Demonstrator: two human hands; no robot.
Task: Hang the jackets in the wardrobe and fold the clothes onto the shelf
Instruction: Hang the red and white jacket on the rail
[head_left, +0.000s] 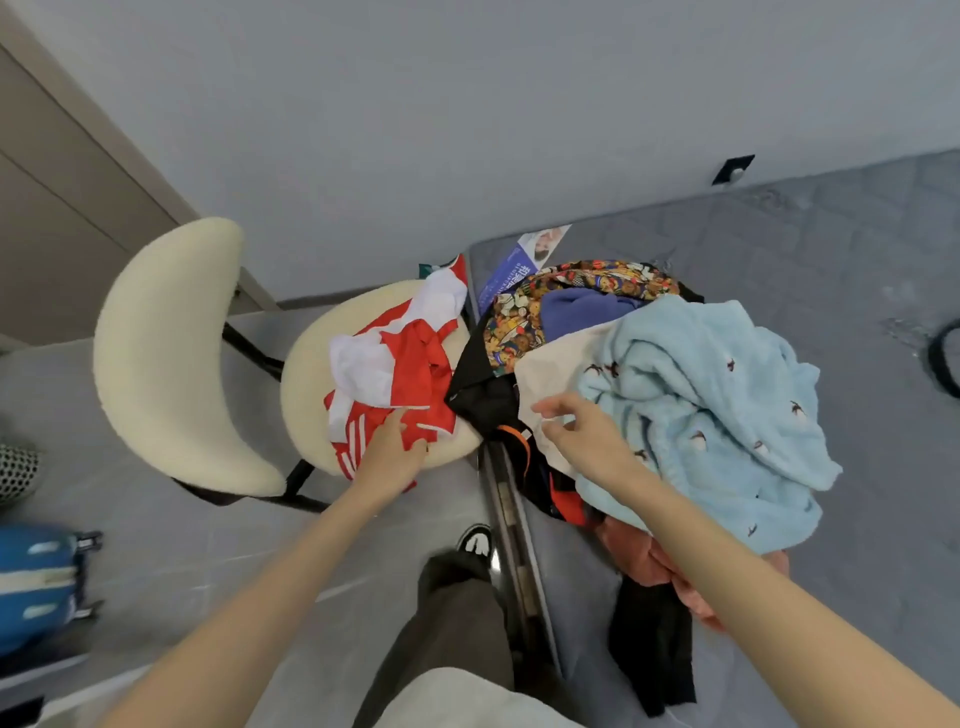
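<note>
1. The left hand (392, 441) is laid on the red jacket (410, 374) at the front edge of the chair (311, 358); whether cloth is pinched cannot be told
2. The right hand (576, 431) is held loosely spread, empty, over the pile (550, 374) at the left edge of the bed (805, 260)
3. If lifted by one fold, the jacket could be dragged to the floor
4. A garment tugged from under the fleece (701, 405) could spill the pile off the bed

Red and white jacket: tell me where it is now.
In the head view, the red and white jacket lies on the seat of the cream chair, left of the clothes pile on the bed, with the left hand touching its near edge.
</note>
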